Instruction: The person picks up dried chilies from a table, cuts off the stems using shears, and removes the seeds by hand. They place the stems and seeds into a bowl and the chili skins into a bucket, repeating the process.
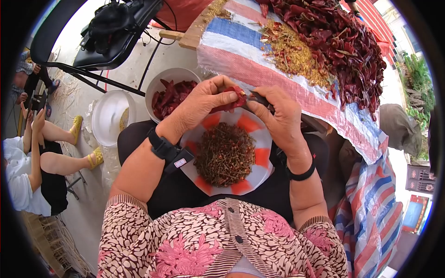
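A dried red chili [228,105] is pinched between the thumb and fingers of my left hand [211,99]. Close beside it, my right hand [276,111] grips a small dark tool [262,99] whose tip is at the chili's stem end. Below both hands, a red and white bowl [189,175] on my lap holds a heap of brown stems [225,155]. Behind my left wrist stands a white bucket [172,74] with red chilies [169,96] in it. The exact shape of the tool is partly hidden by my fingers.
Dried chilies [343,41] and yellow seeds [296,55] lie on a striped sheet [241,55] over a table. A black chair [99,60] and a white basin [111,118] are at the left. Another person [28,171] sits at the far left.
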`<action>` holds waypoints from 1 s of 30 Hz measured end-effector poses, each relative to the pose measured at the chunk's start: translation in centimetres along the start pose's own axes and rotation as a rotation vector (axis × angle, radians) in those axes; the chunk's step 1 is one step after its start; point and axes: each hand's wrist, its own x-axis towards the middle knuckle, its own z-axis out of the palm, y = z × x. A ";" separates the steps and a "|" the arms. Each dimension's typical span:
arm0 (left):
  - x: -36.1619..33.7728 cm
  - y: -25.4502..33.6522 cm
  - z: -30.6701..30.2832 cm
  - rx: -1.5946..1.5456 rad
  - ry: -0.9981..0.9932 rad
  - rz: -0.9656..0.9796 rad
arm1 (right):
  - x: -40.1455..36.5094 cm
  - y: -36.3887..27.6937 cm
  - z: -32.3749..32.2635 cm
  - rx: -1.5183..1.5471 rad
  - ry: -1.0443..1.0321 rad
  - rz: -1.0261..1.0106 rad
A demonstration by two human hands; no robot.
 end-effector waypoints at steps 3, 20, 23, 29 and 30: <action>0.0 -0.2 -0.1 -0.004 -0.005 0.007 | 0.0 -0.5 0.1 -0.112 -0.027 0.004; -0.5 -0.9 -0.5 0.329 0.022 0.028 | -1.1 0.0 2.0 -0.065 -0.069 0.054; -0.8 -0.7 -0.6 0.332 0.012 0.036 | -1.1 0.7 2.7 0.513 -0.187 0.331; -1.3 0.5 -0.7 0.295 -0.014 0.098 | -1.2 0.2 3.4 1.240 -0.297 0.668; -1.4 0.7 -0.9 0.297 -0.019 0.107 | -1.3 0.1 3.7 1.315 -0.278 0.685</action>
